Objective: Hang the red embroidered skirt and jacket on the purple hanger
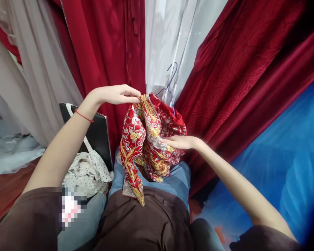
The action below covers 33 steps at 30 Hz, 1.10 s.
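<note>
A red jacket [159,130] with heavy gold and silver embroidery hangs bunched in front of my lap. A thin purple wire hanger [170,89] runs into its red upper edge, the hook pointing up. My left hand [120,94], with a red string at the wrist, is closed on the jacket's top left part, around the shoulder or collar. Lower on the right side, my right hand [181,142] lies against the embroidered cloth with its fingers stretched out to the left. Its thumb is hidden. One sleeve [132,150] dangles down toward my brown shirt.
Dark red garments [107,45] and white cloth [164,42] hang ahead, with pale tulle [42,69] at left. A black panel-like object [96,132] stands left of my legs beside a dotted white cloth [86,174]. Shiny blue fabric [277,167] spreads at right.
</note>
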### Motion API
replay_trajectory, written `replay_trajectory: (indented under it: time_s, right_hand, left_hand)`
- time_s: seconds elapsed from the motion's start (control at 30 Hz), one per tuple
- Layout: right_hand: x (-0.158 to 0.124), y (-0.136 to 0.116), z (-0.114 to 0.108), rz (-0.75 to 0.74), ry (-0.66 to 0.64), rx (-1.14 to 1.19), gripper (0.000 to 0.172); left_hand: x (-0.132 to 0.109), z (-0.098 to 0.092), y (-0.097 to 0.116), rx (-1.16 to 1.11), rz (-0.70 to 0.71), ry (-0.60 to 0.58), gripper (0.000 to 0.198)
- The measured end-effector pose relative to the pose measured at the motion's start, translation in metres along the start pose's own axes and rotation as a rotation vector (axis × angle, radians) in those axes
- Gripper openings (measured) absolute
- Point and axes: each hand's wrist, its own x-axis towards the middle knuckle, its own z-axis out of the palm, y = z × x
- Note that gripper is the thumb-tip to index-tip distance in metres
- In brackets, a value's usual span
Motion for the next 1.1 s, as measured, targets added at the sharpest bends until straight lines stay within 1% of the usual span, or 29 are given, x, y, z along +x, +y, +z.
replay_trajectory:
  time_s: [0.03, 0.1, 0.13, 0.17, 0.2, 0.27, 0.33, 0.4, 0.43, 0.5, 0.6, 0.67, 0.7, 0.77, 0.83, 0.9, 0.93, 0.97, 1.0, 1.03, 1.1]
  right_hand:
    - [-0.001, 0.000, 0.001, -0.005, -0.098, 0.095, 0.063]
    - [-0.003, -0.006, 0.007, -0.108, -0.270, 0.290, 0.057]
    - [-0.005, -0.012, 0.011, -0.179, -0.313, 0.384, 0.052]
    - [-0.008, -0.021, 0.016, -0.246, -0.319, 0.471, 0.048]
    - [-0.011, -0.033, 0.022, -0.299, -0.296, 0.546, 0.045]
    - [-0.020, -0.062, 0.030, -0.394, -0.209, 0.659, 0.042]
    - [-0.027, -0.091, 0.030, -0.485, -0.073, 0.723, 0.040]
    - [-0.025, -0.110, 0.020, -0.553, 0.145, 0.721, 0.038]
    - [-0.020, -0.114, 0.012, -0.566, 0.266, 0.689, 0.035]
    - [-0.002, -0.112, -0.007, -0.535, 0.488, 0.572, 0.026]
    - [0.030, -0.090, -0.034, -0.410, 0.757, 0.373, 0.017]
    - [0.045, -0.075, -0.045, -0.348, 0.867, 0.313, 0.018]
    - [0.049, -0.069, -0.047, -0.323, 0.882, 0.312, 0.021]
    - [0.049, -0.063, -0.043, -0.268, 0.851, 0.335, 0.030]
    - [0.041, -0.064, -0.033, -0.176, 0.809, 0.318, 0.044]
    - [0.035, -0.066, -0.021, -0.036, 0.750, 0.243, 0.064]
    - [0.035, -0.066, -0.016, 0.041, 0.696, 0.209, 0.076]
    - [0.037, -0.064, -0.011, 0.108, 0.620, 0.198, 0.085]
    - [0.042, -0.061, -0.006, 0.148, 0.514, 0.223, 0.088]
    - [0.048, -0.056, -0.002, 0.158, 0.379, 0.290, 0.086]
    - [0.065, -0.046, 0.003, 0.112, 0.107, 0.500, 0.071]
  left_hand:
    - [0.001, 0.002, -0.002, -0.008, 0.007, -0.013, 0.026]
    - [0.005, 0.005, -0.005, -0.027, 0.026, -0.030, 0.027]
    - [0.008, 0.005, -0.007, -0.038, 0.039, -0.035, 0.027]
    - [0.010, 0.005, -0.008, -0.051, 0.050, -0.034, 0.027]
    - [0.012, 0.004, -0.009, -0.063, 0.054, -0.024, 0.027]
    - [0.015, 0.001, -0.012, -0.077, 0.033, 0.038, 0.025]
    - [0.017, -0.005, -0.016, -0.081, -0.020, 0.147, 0.023]
    - [0.017, -0.010, -0.022, -0.092, -0.063, 0.263, 0.020]
    - [0.017, -0.012, -0.025, -0.106, -0.074, 0.312, 0.019]
    - [0.014, -0.013, -0.034, -0.147, -0.082, 0.378, 0.018]
    - [0.008, -0.011, -0.047, -0.224, -0.083, 0.425, 0.023]
    - [0.005, -0.008, -0.056, -0.283, -0.084, 0.445, 0.028]
    - [0.005, -0.006, -0.061, -0.307, -0.088, 0.467, 0.030]
    - [0.007, -0.003, -0.070, -0.330, -0.102, 0.537, 0.031]
    - [0.012, -0.001, -0.078, -0.330, -0.112, 0.623, 0.030]
    - [0.019, 0.000, -0.085, -0.328, -0.104, 0.688, 0.027]
    - [0.022, 0.000, -0.088, -0.330, -0.093, 0.708, 0.026]
    - [0.024, 0.000, -0.090, -0.332, -0.080, 0.723, 0.025]
    - [0.025, 0.001, -0.091, -0.335, -0.065, 0.732, 0.025]
    - [0.025, 0.001, -0.091, -0.338, -0.053, 0.736, 0.025]
    - [0.023, 0.000, -0.091, -0.351, -0.047, 0.728, 0.026]
